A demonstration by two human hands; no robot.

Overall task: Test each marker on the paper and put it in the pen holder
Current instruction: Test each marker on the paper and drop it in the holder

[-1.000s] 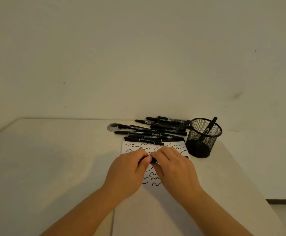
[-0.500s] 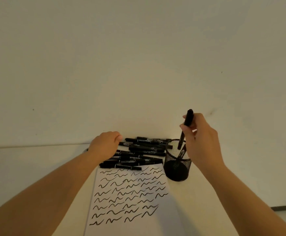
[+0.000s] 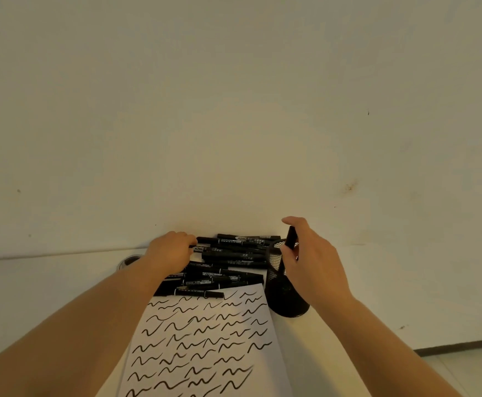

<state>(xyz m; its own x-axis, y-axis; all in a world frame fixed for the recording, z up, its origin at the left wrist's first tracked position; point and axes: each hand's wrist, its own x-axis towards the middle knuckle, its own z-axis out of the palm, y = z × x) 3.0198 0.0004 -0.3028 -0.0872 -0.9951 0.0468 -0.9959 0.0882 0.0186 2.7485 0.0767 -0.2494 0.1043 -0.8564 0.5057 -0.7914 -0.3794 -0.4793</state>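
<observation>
The right hand (image 3: 310,262) pinches a marker (image 3: 290,238) nearly upright over the holder (image 3: 284,285), tip down, while the left hand's (image 3: 171,250) curled fingers seem to touch the far pile (image 3: 228,262).

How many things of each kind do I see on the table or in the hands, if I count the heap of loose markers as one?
Paper sheet: 1
Mesh pen holder: 1
Marker in the right hand: 1
Heap of markers, too overlapped to count singly: 1
Small round dark object: 1
Total: 5
</observation>
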